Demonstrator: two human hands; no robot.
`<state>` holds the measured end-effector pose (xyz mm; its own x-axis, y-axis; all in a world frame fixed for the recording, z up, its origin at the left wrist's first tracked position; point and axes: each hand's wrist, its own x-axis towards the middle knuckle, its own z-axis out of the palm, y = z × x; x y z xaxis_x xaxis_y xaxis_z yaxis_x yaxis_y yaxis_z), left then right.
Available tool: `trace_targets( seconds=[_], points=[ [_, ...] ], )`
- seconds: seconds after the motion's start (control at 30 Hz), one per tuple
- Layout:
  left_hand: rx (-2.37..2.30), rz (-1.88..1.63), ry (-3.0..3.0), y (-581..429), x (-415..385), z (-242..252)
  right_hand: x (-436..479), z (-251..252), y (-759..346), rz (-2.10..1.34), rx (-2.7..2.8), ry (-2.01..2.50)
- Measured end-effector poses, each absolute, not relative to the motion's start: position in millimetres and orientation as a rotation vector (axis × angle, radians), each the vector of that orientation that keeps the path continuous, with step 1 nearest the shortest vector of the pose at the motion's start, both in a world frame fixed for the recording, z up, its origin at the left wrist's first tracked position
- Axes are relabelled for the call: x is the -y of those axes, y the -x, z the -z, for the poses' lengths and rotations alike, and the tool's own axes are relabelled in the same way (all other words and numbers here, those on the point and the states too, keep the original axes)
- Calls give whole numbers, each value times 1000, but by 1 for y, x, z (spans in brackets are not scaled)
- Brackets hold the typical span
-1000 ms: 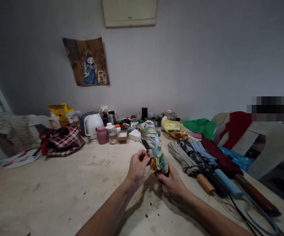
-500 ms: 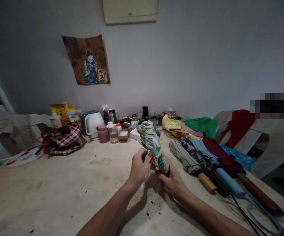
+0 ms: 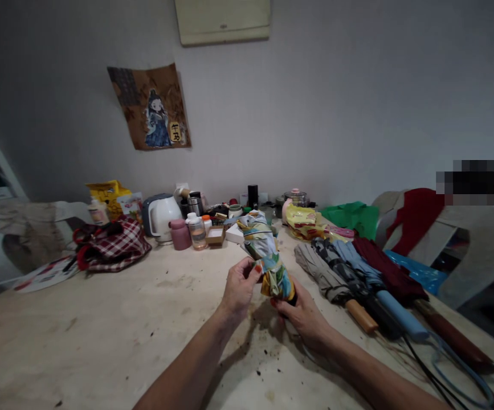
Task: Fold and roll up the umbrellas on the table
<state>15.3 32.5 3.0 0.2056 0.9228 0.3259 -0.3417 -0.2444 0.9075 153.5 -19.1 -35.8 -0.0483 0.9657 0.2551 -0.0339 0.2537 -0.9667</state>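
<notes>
A folded umbrella with a colourful printed canopy (image 3: 266, 253) is held over the pale, stained table (image 3: 101, 330), its tip pointing away from me. My left hand (image 3: 239, 287) pinches the canopy fabric near the handle end with thumb and fingers. My right hand (image 3: 302, 316) grips the umbrella's lower end from underneath; the handle is mostly hidden in it.
Several folded umbrellas (image 3: 358, 279) lie side by side to the right. Along the wall stand a white kettle (image 3: 161, 216), a pink cup (image 3: 180, 234), bottles and small boxes. A red plaid bag (image 3: 112, 245) lies left; a yellow snack bag (image 3: 304, 222) and green cloth (image 3: 351, 216) lie right.
My left hand shifted its pinch slightly on the fabric; both hands and the umbrella stay in nearly the same place.
</notes>
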Motion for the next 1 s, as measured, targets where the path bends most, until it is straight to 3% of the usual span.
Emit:
trace_targets(
  seconds=[0.5, 0.77, 1.0],
  points=[
    [-497, -1287, -1064, -14, -32, -4, 21, 29, -152, -1179, 1262, 946],
    [-407, -1261, -717, -7, -35, -12, 22, 19, -162, -1659, 809, 771],
    [-646, -1316, -678, 5, -48, -14, 20, 31, -199, -1868, 1068, 501]
  ],
)
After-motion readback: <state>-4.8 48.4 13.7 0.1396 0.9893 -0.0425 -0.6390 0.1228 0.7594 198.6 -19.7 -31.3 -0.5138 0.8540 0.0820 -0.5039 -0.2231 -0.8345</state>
